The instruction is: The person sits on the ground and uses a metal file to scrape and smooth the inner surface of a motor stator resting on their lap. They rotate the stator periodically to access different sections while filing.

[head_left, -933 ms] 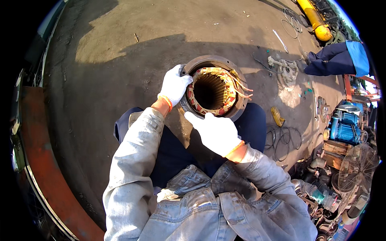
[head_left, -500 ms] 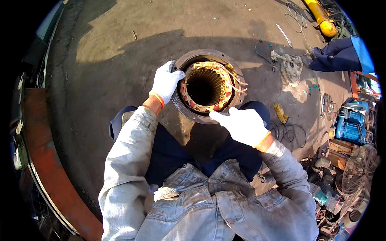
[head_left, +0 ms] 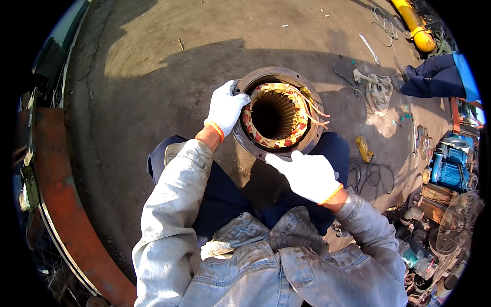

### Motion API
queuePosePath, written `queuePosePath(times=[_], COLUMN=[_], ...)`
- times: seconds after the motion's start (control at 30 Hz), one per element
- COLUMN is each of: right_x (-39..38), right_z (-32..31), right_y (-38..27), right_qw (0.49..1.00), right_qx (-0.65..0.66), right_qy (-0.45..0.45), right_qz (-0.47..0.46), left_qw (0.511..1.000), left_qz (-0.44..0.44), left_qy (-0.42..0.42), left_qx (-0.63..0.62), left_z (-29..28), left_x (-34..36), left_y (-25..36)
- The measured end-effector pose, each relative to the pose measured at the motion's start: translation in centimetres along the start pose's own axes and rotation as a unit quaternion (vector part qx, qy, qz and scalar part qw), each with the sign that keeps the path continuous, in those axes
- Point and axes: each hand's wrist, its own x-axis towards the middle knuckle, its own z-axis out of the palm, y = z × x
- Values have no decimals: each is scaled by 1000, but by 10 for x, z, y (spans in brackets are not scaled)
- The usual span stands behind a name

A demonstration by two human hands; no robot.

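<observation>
A round metal motor housing with a bolt-holed flange sits between my knees, showing a slotted core and a ring of taped windings with loose copper leads at its right. My gloved left hand grips the flange's left rim, fingers closed on it. My gloved right hand is at the near edge of the flange, one digit stretched along the rim and the others curled; whatever they hold is hidden.
Right: yellow handheld controller with cable, rope bundle, wrench, another person's legs, yellow cylinder, blue motor, wire fan, piled metal parts. Left: rusty steel beam.
My right hand has shifted rightward along the near rim since the earliest frame, slightly back left since the middle one. My left hand keeps its grip on the flange.
</observation>
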Motion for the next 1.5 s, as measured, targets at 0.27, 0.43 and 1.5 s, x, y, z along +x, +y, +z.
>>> queuePosePath(times=[0.27, 0.43, 1.5], right_x=[-9, -76, -41], right_z=[0, -34, -16], right_y=[-3, 91, 81], right_qw=[999, 997, 995], right_qx=[33, -41, 14], right_qy=[9, -69, -54], right_qz=[7, -1, -80], left_qw=[997, 996, 996], left_qz=[-25, -30, -45], left_qy=[-31, -28, -8], left_qx=[-69, -77, -74], left_z=[5, 4, 3], left_x=[2, -4, -5], left_y=[-1, -3, 7])
